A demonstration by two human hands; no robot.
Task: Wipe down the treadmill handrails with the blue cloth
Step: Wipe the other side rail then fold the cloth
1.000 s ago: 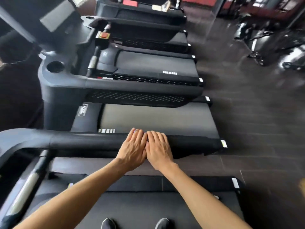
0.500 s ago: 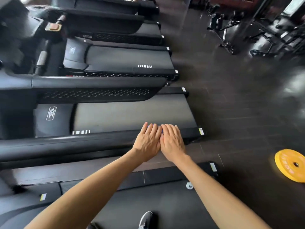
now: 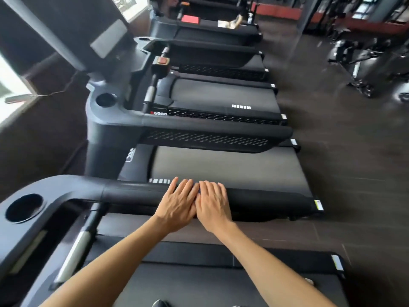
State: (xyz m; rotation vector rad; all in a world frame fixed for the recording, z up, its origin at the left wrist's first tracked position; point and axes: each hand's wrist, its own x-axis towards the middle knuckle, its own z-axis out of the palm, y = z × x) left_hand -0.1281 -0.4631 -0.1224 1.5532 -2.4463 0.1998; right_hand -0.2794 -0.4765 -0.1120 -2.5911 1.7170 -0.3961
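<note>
Left hand (image 3: 179, 207) and right hand (image 3: 212, 206) side by side, flat, palms down on the black handrail (image 3: 137, 192) at lower centre. Grip wide, fingers spread. Blue cloth barely peeking between fingers, mostly hidden.

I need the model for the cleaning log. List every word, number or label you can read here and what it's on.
"6000", with a red mark before it: front trim of the next treadmill.
Logo on the nearer treadmill's deck cover: too blurred.
Sticker on the handrail end: too small.
Nothing else is readable.
</note>
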